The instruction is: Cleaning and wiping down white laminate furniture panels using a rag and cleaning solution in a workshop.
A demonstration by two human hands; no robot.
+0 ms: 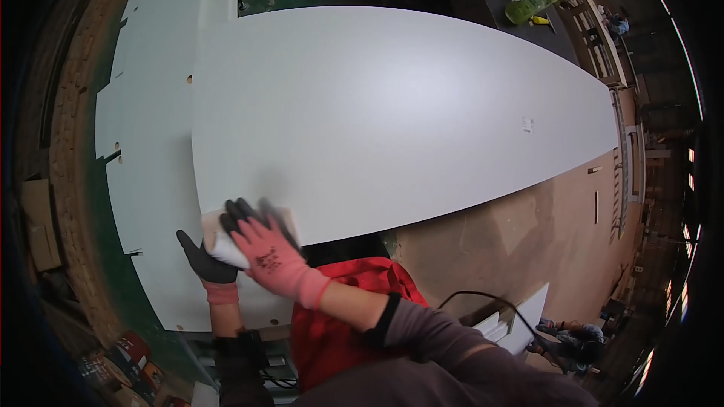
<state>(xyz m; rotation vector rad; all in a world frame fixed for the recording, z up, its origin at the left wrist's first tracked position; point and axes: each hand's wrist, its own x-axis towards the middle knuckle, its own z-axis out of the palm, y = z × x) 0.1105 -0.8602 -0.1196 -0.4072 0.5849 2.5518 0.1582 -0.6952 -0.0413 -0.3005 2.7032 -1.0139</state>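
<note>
A large white panel lies in front of me on top of other white boards. At its near left corner sits a tan piece with a crumpled or rolled white piece against it; their exact kind is unclear. My right hand, in a pink glove with dark fingers, lies over the tan piece, fingers stretched out and slightly blurred. Just left of it, my left hand in a matching glove holds the white piece at the corner. One dark finger sticks out up-left; its other fingers are partly hidden.
White boards with holes and notches lie under the panel at left. A green bottle and a yellow tool rest on a dark surface at far right. Red cloth hangs by my body. Another person is at lower right.
</note>
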